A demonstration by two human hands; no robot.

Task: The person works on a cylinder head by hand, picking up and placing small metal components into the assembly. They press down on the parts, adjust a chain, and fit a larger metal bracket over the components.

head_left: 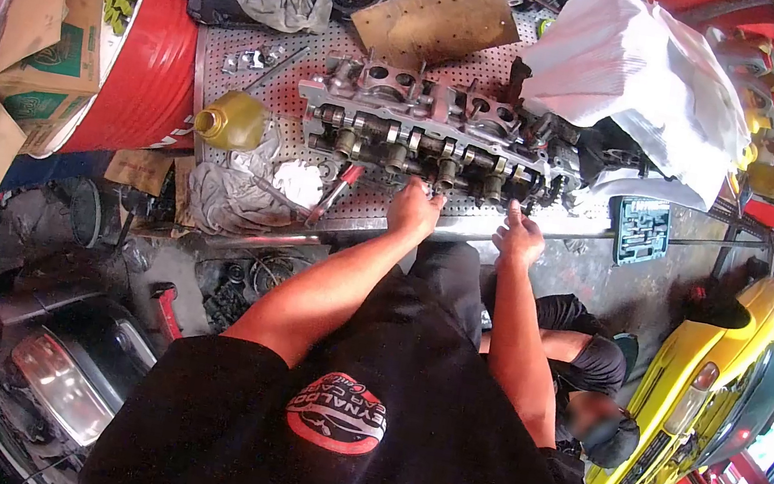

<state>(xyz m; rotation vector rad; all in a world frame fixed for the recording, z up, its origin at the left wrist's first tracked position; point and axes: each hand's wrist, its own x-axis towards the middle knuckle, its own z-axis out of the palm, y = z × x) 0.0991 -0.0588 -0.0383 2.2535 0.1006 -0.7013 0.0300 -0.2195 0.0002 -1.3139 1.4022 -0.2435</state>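
Observation:
An engine cylinder head (406,123) lies on the perforated metal bench top, its camshaft and valve gear facing me. My left hand (415,210) is closed at its near lower edge, with the fingertips against the metal and partly hidden. My right hand (519,236) is farther along the same edge, near its right end. Those fingers are curled, with one digit raised toward the head; whatever they hold is too small to make out. A red-handled screwdriver (349,175) lies to the left of my left hand.
A yellowish jug (232,121) and grey rags (236,201) are left of the head. White cloth (636,74) covers something at the right, above a teal tool case (640,231). Another person (594,371) crouches below the bench, near a yellow car part (687,391).

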